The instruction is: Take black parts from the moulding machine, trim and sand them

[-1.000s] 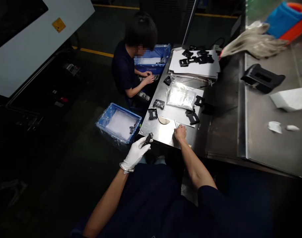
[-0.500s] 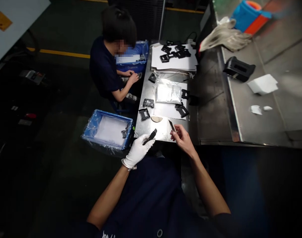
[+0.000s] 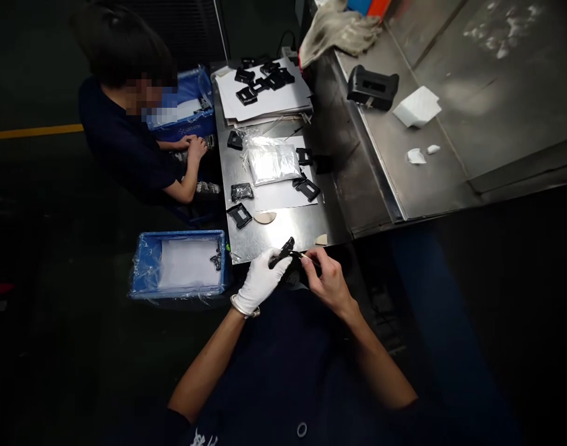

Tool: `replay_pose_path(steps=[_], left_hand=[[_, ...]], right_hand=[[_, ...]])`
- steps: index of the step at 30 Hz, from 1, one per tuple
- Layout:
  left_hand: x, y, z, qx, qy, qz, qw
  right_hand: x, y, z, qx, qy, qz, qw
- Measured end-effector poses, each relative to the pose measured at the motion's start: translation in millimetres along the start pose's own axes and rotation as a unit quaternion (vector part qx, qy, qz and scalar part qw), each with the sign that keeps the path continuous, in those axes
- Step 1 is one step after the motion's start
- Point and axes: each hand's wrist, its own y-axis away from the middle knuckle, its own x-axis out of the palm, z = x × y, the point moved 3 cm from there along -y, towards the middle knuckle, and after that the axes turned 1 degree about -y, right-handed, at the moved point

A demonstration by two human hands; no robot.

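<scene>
My left hand [image 3: 259, 282], in a white glove, is closed round a small black plastic part [image 3: 283, 253] just off the near edge of the steel table [image 3: 283, 232]. My right hand [image 3: 324, 277], bare, is pinched on a thin blade-like tool [image 3: 306, 256] whose tip touches that part. Both hands meet over my lap. On the table beyond them lie more black parts [image 3: 239, 215], a clear plastic bag [image 3: 272, 163] and white sheets [image 3: 264, 96] with several black parts on top.
A blue plastic-lined crate [image 3: 178, 265] stands on the floor to my left. Another person [image 3: 129, 136] sits at the table's left side, hands at a second blue crate [image 3: 185, 108]. To the right lie a black housing [image 3: 372, 87], white scraps [image 3: 417, 106] and a rag [image 3: 339, 28].
My right hand lifted the thin tool off the table and came back to meet my left hand; the tool now touches the black part. The view swung right and down.
</scene>
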Motion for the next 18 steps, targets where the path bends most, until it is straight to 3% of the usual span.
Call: replay_pose_path(steps=[7, 18], left_hand=[[0.0, 4.8, 1.3, -0.005, 0.154, 0.017, 0.988], [-4.9, 6.7, 4.9, 0.063, 0.072, -0.025, 0.995]], right_hand=[[-3.9, -10.4, 8.0, 0.005, -0.066, -0.018, 0.998], [-4.8, -15.8, 27.1, -0.040, 0.055, -0.017, 0.998]])
